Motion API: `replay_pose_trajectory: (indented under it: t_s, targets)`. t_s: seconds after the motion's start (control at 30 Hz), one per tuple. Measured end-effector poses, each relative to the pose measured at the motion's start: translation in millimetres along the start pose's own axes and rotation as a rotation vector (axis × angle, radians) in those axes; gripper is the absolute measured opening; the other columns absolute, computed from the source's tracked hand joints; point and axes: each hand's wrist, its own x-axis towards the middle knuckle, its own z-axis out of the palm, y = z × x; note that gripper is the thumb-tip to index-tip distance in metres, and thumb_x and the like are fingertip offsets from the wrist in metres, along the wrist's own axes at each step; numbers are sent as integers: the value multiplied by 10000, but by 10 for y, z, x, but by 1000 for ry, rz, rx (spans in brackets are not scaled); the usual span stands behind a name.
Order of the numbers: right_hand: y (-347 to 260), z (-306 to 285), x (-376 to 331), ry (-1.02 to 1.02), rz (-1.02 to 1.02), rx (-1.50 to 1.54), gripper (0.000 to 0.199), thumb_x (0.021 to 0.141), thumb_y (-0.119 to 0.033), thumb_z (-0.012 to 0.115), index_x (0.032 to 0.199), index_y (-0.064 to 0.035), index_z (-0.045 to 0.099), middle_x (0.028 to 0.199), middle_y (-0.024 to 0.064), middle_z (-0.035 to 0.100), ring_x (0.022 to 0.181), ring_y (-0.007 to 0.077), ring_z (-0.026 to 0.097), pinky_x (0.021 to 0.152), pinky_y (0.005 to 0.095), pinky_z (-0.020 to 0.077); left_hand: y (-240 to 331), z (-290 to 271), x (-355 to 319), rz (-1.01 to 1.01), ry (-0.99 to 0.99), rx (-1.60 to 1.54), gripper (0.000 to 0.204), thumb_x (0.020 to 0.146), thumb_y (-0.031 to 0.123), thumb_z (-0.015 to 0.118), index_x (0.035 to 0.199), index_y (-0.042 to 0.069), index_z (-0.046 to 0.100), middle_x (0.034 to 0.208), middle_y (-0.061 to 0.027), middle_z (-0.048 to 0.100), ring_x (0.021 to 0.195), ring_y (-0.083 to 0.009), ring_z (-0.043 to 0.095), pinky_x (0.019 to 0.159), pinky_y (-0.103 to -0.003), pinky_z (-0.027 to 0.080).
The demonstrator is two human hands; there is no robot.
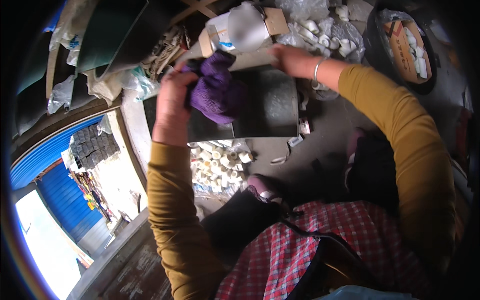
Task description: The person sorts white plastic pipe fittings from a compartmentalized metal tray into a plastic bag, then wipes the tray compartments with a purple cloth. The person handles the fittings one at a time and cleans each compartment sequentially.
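Observation:
A crumpled purple cloth [217, 95] hangs bunched in my left hand [174, 97], whose fingers are wrapped round its left side. It lies against a dark, glossy flat panel [267, 107], which spans the space in front of me and shows a pale smear to the right of the cloth. My right hand [294, 61] is closed at the panel's far right corner, gripping its edge, with some fingertips hidden. A metal bangle [317, 69] circles my right wrist.
White pipe fittings [220, 165] lie heaped below the panel, with more in clear bags [325, 37] at the far right. A round black tub [425, 85] holds a cardboard box [402, 50]. An opened carton [276, 22] stands behind. Large dark sheets [112, 35] lean at the left.

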Motion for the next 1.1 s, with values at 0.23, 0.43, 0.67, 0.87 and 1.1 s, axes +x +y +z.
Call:
replay_pose_trajectory:
  t_s: [0.23, 0.43, 0.67, 0.87, 1.1]
  targets:
    - [-425, -665, -262, -629, 207, 1738, 616, 823, -500, 466, 1241, -55, 381, 1211, 99, 474, 1044, 195, 512, 862, 367, 449, 135, 724, -306, 222, -216, 304, 437, 726, 66, 559, 1145, -26, 478, 995, -115, 550, 911, -175, 538, 832, -259, 416]
    - [244, -749, -834, -532, 230, 1503, 365, 822, -232, 564, 1128, -41, 512, 1143, 86, 533, 1003, 176, 524, 903, 303, 405, -357, 226, -287, 132, -208, 661, 411, 763, 235, 629, 1083, 3, 514, 958, -128, 577, 866, -193, 568, 759, -271, 446]
    - [614, -791, -1493, -502, 319, 1815, 300, 865, -170, 474, 1115, -6, 506, 1093, 102, 551, 967, 180, 541, 881, 292, 415, -1387, -463, -57, -143, -46, 1443, 533, 750, 522, 510, 916, 22, 596, 884, -200, 609, 867, -329, 582, 743, -401, 461]
    - [666, -938, -1953, -361, 408, 1822, 292, 866, -177, 472, 1099, -6, 512, 1077, 101, 558, 957, 183, 547, 878, 298, 420, -1587, -442, 139, -149, 56, 1556, 389, 770, 410, 493, 844, 50, 620, 843, -185, 613, 830, -345, 583, 727, -415, 466]
    - [704, -940, -2341, -234, 493, 1859, 283, 866, -186, 470, 1080, -7, 519, 1057, 100, 567, 945, 186, 553, 873, 305, 426, -1526, -643, 332, -33, 195, 1628, 362, 770, 368, 508, 789, 26, 624, 780, -203, 604, 779, -363, 585, 692, -434, 473]
